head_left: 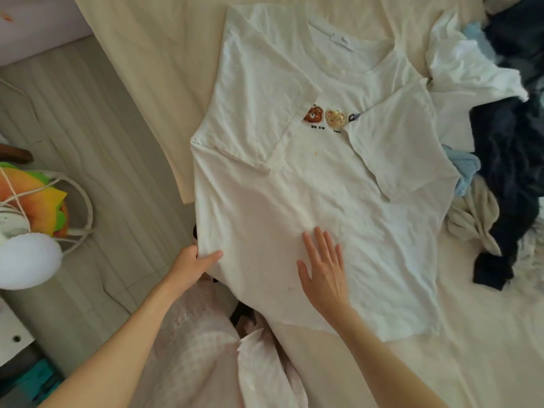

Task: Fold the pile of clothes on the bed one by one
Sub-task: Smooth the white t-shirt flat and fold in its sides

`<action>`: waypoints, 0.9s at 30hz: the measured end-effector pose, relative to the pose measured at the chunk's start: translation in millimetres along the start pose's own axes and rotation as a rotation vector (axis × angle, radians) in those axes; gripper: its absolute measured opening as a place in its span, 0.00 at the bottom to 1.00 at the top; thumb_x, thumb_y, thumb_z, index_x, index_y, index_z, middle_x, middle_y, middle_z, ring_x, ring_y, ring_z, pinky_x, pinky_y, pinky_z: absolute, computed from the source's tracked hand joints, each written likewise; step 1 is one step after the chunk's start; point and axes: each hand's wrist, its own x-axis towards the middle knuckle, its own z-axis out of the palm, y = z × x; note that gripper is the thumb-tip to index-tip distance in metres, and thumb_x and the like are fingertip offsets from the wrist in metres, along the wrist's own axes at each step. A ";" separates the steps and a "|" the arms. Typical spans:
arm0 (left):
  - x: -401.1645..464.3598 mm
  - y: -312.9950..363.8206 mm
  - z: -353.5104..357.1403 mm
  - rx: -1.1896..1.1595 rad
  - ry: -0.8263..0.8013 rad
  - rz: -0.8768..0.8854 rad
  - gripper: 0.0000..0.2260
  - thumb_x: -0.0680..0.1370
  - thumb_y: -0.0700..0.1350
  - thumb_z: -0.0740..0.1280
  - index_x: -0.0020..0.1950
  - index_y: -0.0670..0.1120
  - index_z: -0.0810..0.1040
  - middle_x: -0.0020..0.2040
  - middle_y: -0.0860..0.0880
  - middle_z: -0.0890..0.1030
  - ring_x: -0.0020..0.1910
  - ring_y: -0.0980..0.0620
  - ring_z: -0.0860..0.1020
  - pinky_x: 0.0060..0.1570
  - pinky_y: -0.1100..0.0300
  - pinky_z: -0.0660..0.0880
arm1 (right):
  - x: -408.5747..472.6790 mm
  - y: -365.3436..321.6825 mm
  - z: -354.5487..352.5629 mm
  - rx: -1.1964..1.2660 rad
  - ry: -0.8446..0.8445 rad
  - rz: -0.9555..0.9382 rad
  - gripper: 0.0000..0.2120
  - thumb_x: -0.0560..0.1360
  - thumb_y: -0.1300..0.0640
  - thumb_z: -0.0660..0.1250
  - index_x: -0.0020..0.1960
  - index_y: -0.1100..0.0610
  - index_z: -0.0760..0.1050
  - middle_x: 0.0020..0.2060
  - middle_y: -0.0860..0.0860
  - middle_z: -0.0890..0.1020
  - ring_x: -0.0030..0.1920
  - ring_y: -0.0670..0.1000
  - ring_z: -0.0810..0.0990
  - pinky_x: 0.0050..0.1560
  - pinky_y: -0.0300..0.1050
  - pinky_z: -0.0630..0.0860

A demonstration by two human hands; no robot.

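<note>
- At the lower left edge of the white T-shirt [309,178], the left hand [191,265] pinches the cloth, thumb on top.
- Just beside it, on the shirt's lower middle, the right hand [323,269] lies flat with straight fingers, holding nothing.
- The shirt is spread face up on the bed [485,334], both sleeves folded in, the bears [323,116] showing.
- Its left edge hangs over the bed's side. A hard pull could drag the shirt off or undo the sleeves.
- To the shirt's right waits the pile of clothes [500,128], touching it. A wide fold could catch those clothes.
</note>
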 end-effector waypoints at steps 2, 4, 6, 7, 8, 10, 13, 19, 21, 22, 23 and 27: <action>-12.6 -14.4 7.9 -0.013 0.034 0.036 0.02 0.75 0.48 0.69 0.45 0.54 0.77 0.43 0.58 0.81 0.43 0.62 0.78 0.36 0.70 0.71 | -21.2 20.7 8.0 0.024 0.047 0.036 0.25 0.81 0.53 0.58 0.76 0.55 0.58 0.77 0.54 0.54 0.77 0.54 0.47 0.75 0.51 0.42; -27.0 -29.0 12.0 -0.031 0.067 0.068 0.01 0.75 0.49 0.69 0.46 0.55 0.77 0.44 0.59 0.81 0.43 0.63 0.78 0.39 0.68 0.71 | -44.3 42.9 16.1 0.063 0.081 0.103 0.25 0.80 0.54 0.60 0.75 0.56 0.61 0.76 0.55 0.57 0.77 0.55 0.50 0.75 0.53 0.45; -39.7 -40.9 12.5 -0.033 0.114 0.105 0.04 0.75 0.48 0.70 0.48 0.55 0.78 0.44 0.61 0.81 0.43 0.65 0.78 0.41 0.67 0.71 | -67.0 66.3 23.6 0.077 0.099 0.172 0.24 0.80 0.55 0.60 0.74 0.56 0.62 0.76 0.55 0.58 0.77 0.55 0.52 0.75 0.55 0.49; -45.4 -45.0 12.5 -0.028 0.121 0.118 0.07 0.75 0.47 0.70 0.51 0.54 0.77 0.45 0.60 0.81 0.45 0.64 0.78 0.43 0.66 0.71 | -77.5 77.9 26.7 0.074 0.104 0.205 0.24 0.80 0.55 0.60 0.74 0.56 0.63 0.76 0.55 0.59 0.77 0.56 0.53 0.74 0.56 0.50; -51.7 -48.4 13.1 -0.023 0.119 0.129 0.10 0.75 0.46 0.70 0.55 0.53 0.76 0.48 0.60 0.80 0.47 0.62 0.78 0.45 0.65 0.72 | -88.1 89.4 29.7 0.069 0.106 0.238 0.23 0.79 0.55 0.61 0.74 0.56 0.64 0.75 0.56 0.60 0.76 0.56 0.55 0.74 0.56 0.52; -61.9 -53.3 13.3 -0.021 0.135 0.133 0.14 0.74 0.44 0.70 0.59 0.50 0.75 0.50 0.57 0.80 0.49 0.59 0.78 0.46 0.63 0.73 | -103.2 109.1 33.8 0.079 0.104 0.319 0.23 0.79 0.55 0.62 0.72 0.57 0.66 0.74 0.57 0.63 0.75 0.57 0.58 0.72 0.55 0.56; -78.8 -62.7 18.5 0.001 0.193 0.098 0.13 0.74 0.43 0.70 0.58 0.46 0.75 0.49 0.53 0.80 0.45 0.56 0.79 0.42 0.62 0.73 | -123.1 133.3 38.2 0.177 0.141 0.464 0.21 0.78 0.57 0.63 0.70 0.59 0.69 0.72 0.59 0.66 0.73 0.58 0.62 0.71 0.54 0.60; -100.7 -95.3 26.2 0.001 0.211 -0.071 0.15 0.78 0.38 0.65 0.62 0.34 0.73 0.55 0.42 0.78 0.50 0.44 0.76 0.37 0.62 0.79 | -136.8 159.8 44.9 0.575 0.300 0.931 0.20 0.78 0.54 0.62 0.66 0.62 0.70 0.66 0.60 0.71 0.64 0.60 0.70 0.64 0.52 0.66; -105.3 -101.9 26.4 -0.245 0.223 -0.105 0.15 0.79 0.39 0.63 0.65 0.36 0.71 0.58 0.41 0.77 0.53 0.43 0.77 0.49 0.54 0.78 | -135.0 163.7 40.7 0.927 0.415 1.145 0.14 0.77 0.54 0.63 0.58 0.63 0.73 0.52 0.59 0.76 0.48 0.57 0.76 0.52 0.49 0.72; -106.8 -104.7 26.6 -0.377 0.234 -0.115 0.15 0.79 0.39 0.62 0.66 0.37 0.70 0.59 0.42 0.77 0.55 0.43 0.77 0.54 0.50 0.75 | -134.4 166.2 36.8 1.130 0.448 1.227 0.11 0.77 0.53 0.64 0.52 0.61 0.72 0.44 0.57 0.75 0.39 0.53 0.75 0.42 0.47 0.73; -107.4 -107.5 27.5 -0.506 0.247 -0.123 0.14 0.80 0.39 0.62 0.65 0.39 0.70 0.58 0.42 0.78 0.56 0.43 0.77 0.56 0.47 0.73 | -133.1 169.7 33.0 1.341 0.456 1.290 0.09 0.78 0.53 0.64 0.51 0.60 0.72 0.40 0.54 0.75 0.36 0.50 0.74 0.38 0.43 0.72; -107.7 -110.3 39.6 -0.815 0.277 -0.132 0.08 0.80 0.40 0.59 0.59 0.44 0.72 0.54 0.45 0.79 0.52 0.45 0.79 0.53 0.45 0.74 | -127.7 186.8 17.7 1.846 0.334 1.386 0.26 0.78 0.48 0.64 0.70 0.59 0.65 0.61 0.50 0.76 0.58 0.50 0.77 0.57 0.42 0.72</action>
